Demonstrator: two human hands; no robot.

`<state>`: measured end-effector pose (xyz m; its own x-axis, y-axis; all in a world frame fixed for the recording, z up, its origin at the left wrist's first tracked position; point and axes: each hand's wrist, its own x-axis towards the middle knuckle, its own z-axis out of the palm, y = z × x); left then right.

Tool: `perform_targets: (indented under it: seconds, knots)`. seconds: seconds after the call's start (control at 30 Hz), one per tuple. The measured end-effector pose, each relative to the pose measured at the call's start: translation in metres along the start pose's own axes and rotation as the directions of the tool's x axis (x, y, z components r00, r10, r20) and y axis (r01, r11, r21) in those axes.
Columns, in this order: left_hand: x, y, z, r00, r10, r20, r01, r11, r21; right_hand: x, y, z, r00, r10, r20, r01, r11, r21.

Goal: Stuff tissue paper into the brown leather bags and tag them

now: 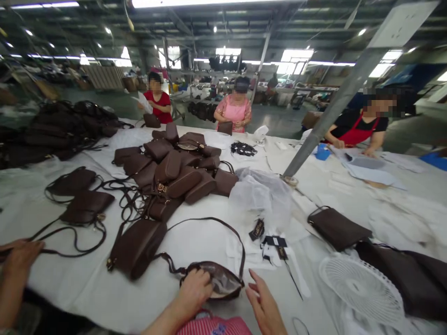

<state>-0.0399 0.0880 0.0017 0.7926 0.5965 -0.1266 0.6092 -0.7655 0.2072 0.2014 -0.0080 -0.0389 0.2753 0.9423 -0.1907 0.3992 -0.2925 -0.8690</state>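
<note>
A dark brown shoulder bag [226, 294] lies unzipped at the table's near edge, its pale grey lining [223, 280] showing. My left hand [196, 287] is on the left end of its mouth, fingers curled over the rim; the fingertips are hidden inside. Just off the bag's right end, my right hand [262, 300] holds nothing, with thumb and fingers apart. The bag's strap [240, 242] loops away across the white table. Another brown bag [139, 246] lies to the left, close to this one. Beyond my right hand are black tags [275, 241].
A big heap of brown bags [174, 172] fills the middle, with clear plastic [261, 195] beside it. At right are a white basket [361, 288] and a slanting metal post [324, 111]. A co-worker's hand [23, 256] holds a strap at far left. Several people work across the table [209, 223].
</note>
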Motion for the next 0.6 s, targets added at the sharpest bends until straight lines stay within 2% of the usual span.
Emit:
perform_targets:
  seconds: [0.07,0.17,0.23,0.3,0.37,0.43,0.6]
  knots:
    - [-0.005,0.003,0.005,0.999,-0.015,-0.045,0.013,0.999,-0.032,0.005,-0.005,0.007,0.998,-0.069,-0.003,0.069,0.998,0.014]
    - [-0.015,0.001,-0.006,0.990,-0.019,-0.141,0.004,0.994,-0.109,0.010,-0.011,0.016,0.984,-0.176,-0.022,0.173,0.981,-0.088]
    - [-0.026,-0.004,-0.013,0.971,-0.047,-0.233,0.006,0.985,-0.172,0.012,-0.013,0.018,0.967,-0.255,0.004,0.253,0.955,-0.156]
    - [-0.040,-0.012,-0.014,0.931,-0.151,-0.333,0.074,0.970,-0.231,0.014,-0.014,0.017,0.947,-0.318,0.054,0.322,0.926,-0.197]
    - [-0.053,-0.024,-0.008,0.868,-0.306,-0.391,0.194,0.934,-0.299,0.017,-0.015,0.014,0.927,-0.359,0.113,0.375,0.904,-0.204]
    - [-0.062,-0.037,0.000,0.832,-0.416,-0.366,0.276,0.884,-0.378,0.022,-0.016,0.012,0.915,-0.368,0.164,0.395,0.900,-0.186]
    - [-0.056,-0.051,0.010,0.862,-0.463,-0.205,0.296,0.790,-0.537,0.033,-0.023,0.012,0.935,-0.280,0.219,0.308,0.946,-0.104]
